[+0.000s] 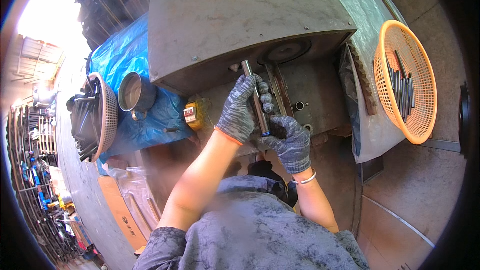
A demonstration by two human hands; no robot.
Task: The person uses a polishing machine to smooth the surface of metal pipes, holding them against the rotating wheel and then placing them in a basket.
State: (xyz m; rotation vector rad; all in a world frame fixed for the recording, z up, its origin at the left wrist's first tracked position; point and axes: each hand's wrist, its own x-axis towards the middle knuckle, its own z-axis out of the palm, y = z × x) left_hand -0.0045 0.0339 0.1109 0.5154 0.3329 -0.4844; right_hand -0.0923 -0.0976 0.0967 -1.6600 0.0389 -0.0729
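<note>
A thin metal rod [248,70] runs from under the hood of a grey machine [225,15] down toward me. My left hand [239,110], in a grey knit glove with an orange cuff, wraps around its middle. My right hand [289,142], gloved the same way and wearing a bracelet at the wrist, grips the rod's near end, which carries a blue band. The rod's far tip lies close to a round wheel [285,51] in the machine's opening.
An orange plastic basket [422,115] on the right holds several dark rods. On the left a pale basket [107,115] holds more dark rods, beside a metal can [132,92] on a blue tarp [120,55]. A yellow box [192,114] sits near the machine.
</note>
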